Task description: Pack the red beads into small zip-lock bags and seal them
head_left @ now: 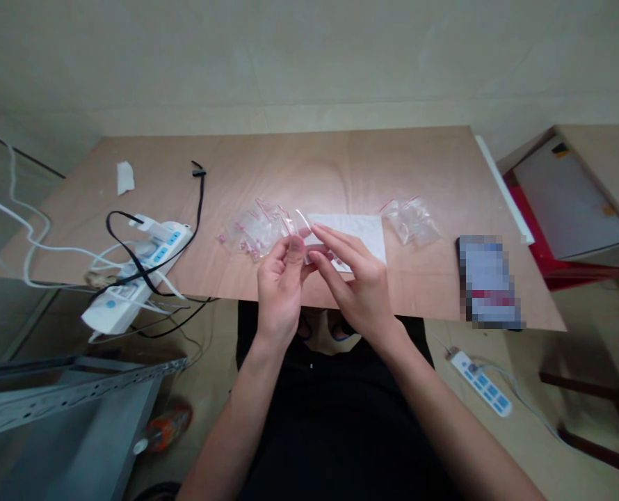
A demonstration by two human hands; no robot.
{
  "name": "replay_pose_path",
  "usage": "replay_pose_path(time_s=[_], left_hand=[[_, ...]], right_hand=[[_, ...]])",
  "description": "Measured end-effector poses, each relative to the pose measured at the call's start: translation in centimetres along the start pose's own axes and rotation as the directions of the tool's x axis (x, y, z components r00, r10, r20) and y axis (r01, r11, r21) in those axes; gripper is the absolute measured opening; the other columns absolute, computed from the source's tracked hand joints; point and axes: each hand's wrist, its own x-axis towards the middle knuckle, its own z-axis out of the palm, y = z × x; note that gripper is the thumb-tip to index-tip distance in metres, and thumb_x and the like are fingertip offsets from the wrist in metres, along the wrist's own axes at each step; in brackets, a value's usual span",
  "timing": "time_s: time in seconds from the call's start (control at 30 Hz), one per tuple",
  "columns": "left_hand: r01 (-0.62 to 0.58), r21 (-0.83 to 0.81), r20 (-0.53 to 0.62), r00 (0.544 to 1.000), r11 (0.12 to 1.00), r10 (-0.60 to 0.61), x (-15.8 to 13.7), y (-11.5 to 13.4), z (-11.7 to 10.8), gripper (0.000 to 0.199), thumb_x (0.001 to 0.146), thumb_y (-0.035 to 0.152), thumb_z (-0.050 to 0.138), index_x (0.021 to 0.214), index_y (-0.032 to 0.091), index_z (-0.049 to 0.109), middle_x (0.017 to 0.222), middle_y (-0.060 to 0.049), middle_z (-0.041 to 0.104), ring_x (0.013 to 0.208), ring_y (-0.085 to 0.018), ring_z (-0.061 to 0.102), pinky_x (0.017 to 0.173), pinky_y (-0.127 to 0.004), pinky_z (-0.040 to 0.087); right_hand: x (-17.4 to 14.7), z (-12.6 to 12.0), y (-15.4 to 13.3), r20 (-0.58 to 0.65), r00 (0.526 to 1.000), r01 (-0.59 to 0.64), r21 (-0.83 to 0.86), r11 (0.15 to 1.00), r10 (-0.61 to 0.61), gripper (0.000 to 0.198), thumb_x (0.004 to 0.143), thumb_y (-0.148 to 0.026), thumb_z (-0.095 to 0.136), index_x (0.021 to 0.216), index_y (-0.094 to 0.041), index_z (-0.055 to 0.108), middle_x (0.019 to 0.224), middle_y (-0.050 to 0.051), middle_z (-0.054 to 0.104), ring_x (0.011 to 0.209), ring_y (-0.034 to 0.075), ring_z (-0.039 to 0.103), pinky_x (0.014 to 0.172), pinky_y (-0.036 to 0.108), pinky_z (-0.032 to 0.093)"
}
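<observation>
A small clear plastic bag (302,223) is pinched between the thumb and fingers of my left hand (281,289), above the table. My right hand (359,278) is at the bag's right side, its fingers stretched out and its thumb apart from them; the fingertips are close to or touching the bag's edge. Beneath the hands lies a white sheet of paper (369,233), partly covered, with small pinkish pieces (339,264) on it. To the left, a pile of clear bags (257,226) with red edges holds small pink pieces. More clear bags (414,221) lie to the right.
A white power strip (174,240) with tangled cables sits at the table's left edge. Behind it are a black cable (202,198) and a white scrap (125,178). A blurred phone (489,282) lies at the right edge. Another power strip (480,383) is on the floor.
</observation>
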Motion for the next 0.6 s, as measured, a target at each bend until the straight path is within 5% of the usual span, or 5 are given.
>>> replay_pose_path(time_s=[0.23, 0.47, 0.6], left_hand=[[0.161, 0.014, 0.195, 0.968, 0.987, -0.160, 0.4, 0.4, -1.4, 0.021, 0.080, 0.038, 0.069, 0.080, 0.018, 0.066, 0.081, -0.003, 0.073, 0.078, -0.016, 0.071, 0.076, -0.030, 0.058], [0.068, 0.137, 0.191, 0.977, 0.988, -0.093, 0.2, 0.2, -2.0, 0.014, 0.077, 0.033, 0.075, 0.078, 0.019, 0.075, 0.073, -0.001, 0.072, 0.067, -0.011, 0.065, 0.068, -0.022, 0.055], [0.034, 0.180, 0.180, 0.981, 0.983, -0.067, 0.0, 0.2, -1.8, 0.014, 0.073, 0.032, 0.078, 0.074, 0.019, 0.076, 0.070, -0.001, 0.072, 0.063, -0.010, 0.064, 0.065, -0.021, 0.054]], right_hand=[[-0.9, -1.9, 1.7, 0.074, 0.997, 0.040, -0.009, 0.999, -0.039, 0.030, 0.095, -0.016, 0.053, 0.122, -0.020, 0.066, 0.120, 0.011, 0.070, 0.113, 0.021, 0.065, 0.098, 0.043, 0.054], [-1.5, -2.2, 0.3, -0.081, 0.996, -0.051, -0.057, 0.997, 0.047, 0.023, 0.092, -0.021, 0.059, 0.111, -0.022, 0.071, 0.101, 0.009, 0.070, 0.095, 0.019, 0.068, 0.084, 0.038, 0.059], [-1.5, -2.3, -0.4, -0.026, 0.999, -0.024, 0.026, 0.999, 0.025, 0.015, 0.088, -0.023, 0.066, 0.100, -0.023, 0.074, 0.091, 0.005, 0.071, 0.078, 0.015, 0.067, 0.069, 0.031, 0.059]])
